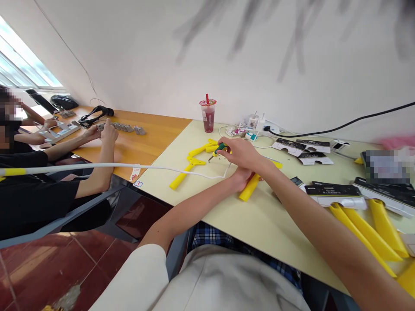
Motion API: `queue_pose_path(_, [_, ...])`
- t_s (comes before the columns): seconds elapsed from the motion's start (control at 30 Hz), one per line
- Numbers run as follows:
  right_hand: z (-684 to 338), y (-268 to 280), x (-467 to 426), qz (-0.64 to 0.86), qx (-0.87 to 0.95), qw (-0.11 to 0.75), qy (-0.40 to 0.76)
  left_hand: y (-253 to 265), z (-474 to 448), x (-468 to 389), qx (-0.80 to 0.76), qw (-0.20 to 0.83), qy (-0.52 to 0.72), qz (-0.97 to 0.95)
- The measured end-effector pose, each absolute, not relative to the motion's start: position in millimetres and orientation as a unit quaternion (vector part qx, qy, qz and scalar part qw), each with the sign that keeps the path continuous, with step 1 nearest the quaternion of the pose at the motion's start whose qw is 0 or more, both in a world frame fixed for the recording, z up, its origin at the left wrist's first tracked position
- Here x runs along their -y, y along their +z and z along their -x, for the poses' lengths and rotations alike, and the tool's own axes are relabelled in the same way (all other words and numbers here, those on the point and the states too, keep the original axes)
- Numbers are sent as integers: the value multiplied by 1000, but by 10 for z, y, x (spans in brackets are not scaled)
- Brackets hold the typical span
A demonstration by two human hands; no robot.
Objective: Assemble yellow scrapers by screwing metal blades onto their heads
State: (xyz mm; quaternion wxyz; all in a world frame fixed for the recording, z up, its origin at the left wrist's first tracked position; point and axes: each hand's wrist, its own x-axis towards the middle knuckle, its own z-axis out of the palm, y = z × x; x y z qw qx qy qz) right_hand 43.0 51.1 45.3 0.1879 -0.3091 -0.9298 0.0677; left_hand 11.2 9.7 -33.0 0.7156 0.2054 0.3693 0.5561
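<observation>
My right hand [240,152] grips a screwdriver [221,147] with a green and yellow handle, its thin tip pointing down and left above the table. Just below it, my left hand [241,179] is closed around a yellow plastic handle [249,190] whose rounded end sticks out toward me. The upper part of that handled tool is mostly covered by my hands and right forearm. To the left lie a yellow T-shaped tool [185,173] and more yellow handled pieces [202,149]. Tiny dark bits, perhaps screws, lie near the screwdriver tip.
A red drink cup [208,119] stands by the wall beside a power strip with plugs [259,124]. Black-and-white cardboard packaging [337,194] and yellow pieces [369,233] lie at right. A white cable [129,165] crosses at left, where people work at the orange table [152,129].
</observation>
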Motion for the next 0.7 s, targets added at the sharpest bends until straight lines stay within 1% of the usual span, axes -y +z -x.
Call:
queue_pose_path(0.17, [-577, 687, -468, 317, 919, 222, 72, -349, -91, -86, -341, 723, 540, -263])
queue_pose_path(0.33, [-900, 1042, -413, 346, 892, 276, 88, -330, -63, -35, -340, 727, 542, -249])
queue_pose_path(0.6, [-1609, 1554, -243, 404, 852, 330, 52, -219, -6, -11, -269, 747, 539, -281])
queue_pose_path(0.7, [-1850, 1691, -175, 422, 842, 332, 48, -189, 5, -1, -251, 753, 539, -281])
